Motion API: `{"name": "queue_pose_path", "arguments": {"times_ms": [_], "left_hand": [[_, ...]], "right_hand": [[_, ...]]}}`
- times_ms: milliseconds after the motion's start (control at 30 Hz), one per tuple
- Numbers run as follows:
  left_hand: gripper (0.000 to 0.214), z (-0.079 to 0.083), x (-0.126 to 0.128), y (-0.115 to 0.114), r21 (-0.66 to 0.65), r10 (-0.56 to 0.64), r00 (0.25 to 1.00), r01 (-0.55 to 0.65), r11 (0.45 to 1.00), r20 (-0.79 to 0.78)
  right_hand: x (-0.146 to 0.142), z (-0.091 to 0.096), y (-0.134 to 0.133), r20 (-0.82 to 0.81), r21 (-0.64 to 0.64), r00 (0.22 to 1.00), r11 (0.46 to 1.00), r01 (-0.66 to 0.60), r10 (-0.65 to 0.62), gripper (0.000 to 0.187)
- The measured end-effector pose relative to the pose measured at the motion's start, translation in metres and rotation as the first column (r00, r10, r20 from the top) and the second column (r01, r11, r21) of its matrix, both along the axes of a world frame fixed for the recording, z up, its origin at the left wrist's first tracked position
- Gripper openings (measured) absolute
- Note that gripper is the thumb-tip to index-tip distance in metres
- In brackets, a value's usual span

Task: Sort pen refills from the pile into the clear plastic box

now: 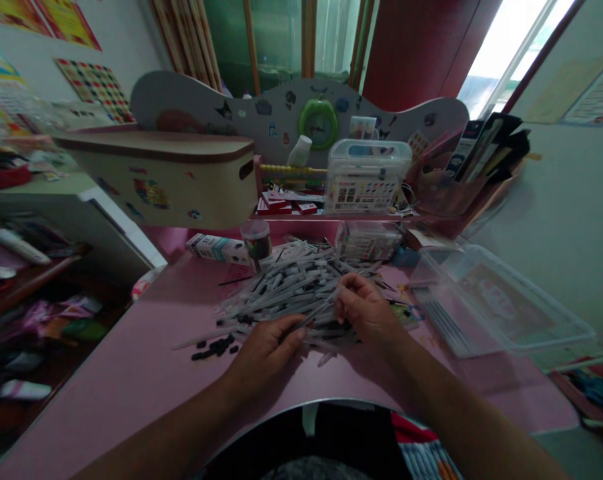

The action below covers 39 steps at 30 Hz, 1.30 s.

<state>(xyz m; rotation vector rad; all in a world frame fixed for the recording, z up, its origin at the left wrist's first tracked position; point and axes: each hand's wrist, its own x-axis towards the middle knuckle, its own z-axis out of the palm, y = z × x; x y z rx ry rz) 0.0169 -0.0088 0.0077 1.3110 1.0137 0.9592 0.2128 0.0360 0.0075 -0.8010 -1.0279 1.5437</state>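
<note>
From my head camera, I sit at a pink desk (146, 360) whose grey backboard (191, 100) carries stickers and a green clock (318, 125). Behind it are a curtain (186, 40) and a dark red panel (416, 53); to my left is a cluttered shelf (36, 273).

A cream bin (181, 177) with a brown lid stands at the back left; its inside is hidden. Right of it stands a clear handled case (369, 179), its contents hard to make out. A pink holder (444, 197) bears dark packets and slim items. Near it, the clear plastic box (531, 327) has a row of slim grey sticks (441, 320) at its left. A small tub (256, 241) stands beside the pile of translucent tubes (281, 287), black caps (219, 348) lying nearby.

My left hand (265, 350) pinches the near end of a slim tube (319, 309) between thumb and fingers, just above the pile's front edge; my right hand (365, 310) has its fingers curled closed at the far end.
</note>
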Motion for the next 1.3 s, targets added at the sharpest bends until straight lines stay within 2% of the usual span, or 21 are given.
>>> {"name": "queue_pose_path", "arguments": {"times_ms": [100,300,433,533,800,1133,1300], "left_hand": [[0.025,0.002,-0.002,0.002,0.080,-0.054,0.988,0.066,0.995,-0.147],[0.026,0.002,-0.003,0.003,0.128,-0.042,0.981,0.067,0.990,-0.191],[0.025,0.002,-0.003,0.005,0.169,-0.022,0.969,0.065,0.983,-0.244],[0.024,0.000,-0.004,0.006,0.185,-0.007,0.963,0.059,0.981,-0.269],[0.016,-0.006,-0.004,0.008,0.267,0.074,0.967,-0.007,0.964,-0.242],[0.015,-0.011,-0.004,0.008,0.249,0.079,0.969,-0.019,0.968,-0.233],[0.023,-0.011,-0.003,0.012,0.352,0.093,0.908,0.063,0.934,-0.409]], "right_hand": [[-0.001,0.001,-0.003,0.101,0.061,0.994,0.997,-0.040,0.033,0.031],[0.001,-0.001,-0.009,0.304,0.168,0.952,0.982,-0.088,0.033,0.022],[0.004,-0.004,-0.010,0.467,0.258,0.884,0.958,-0.125,-0.010,0.015],[0.005,-0.005,-0.009,0.524,0.264,0.851,0.953,-0.147,-0.014,0.015],[0.004,-0.008,-0.007,0.536,0.194,0.844,0.969,-0.151,0.024,0.014],[0.001,-0.012,-0.006,0.441,0.107,0.895,0.986,-0.131,0.071,0.016],[-0.002,-0.007,-0.005,0.322,0.068,0.941,0.989,-0.134,0.106,0.021]]}}
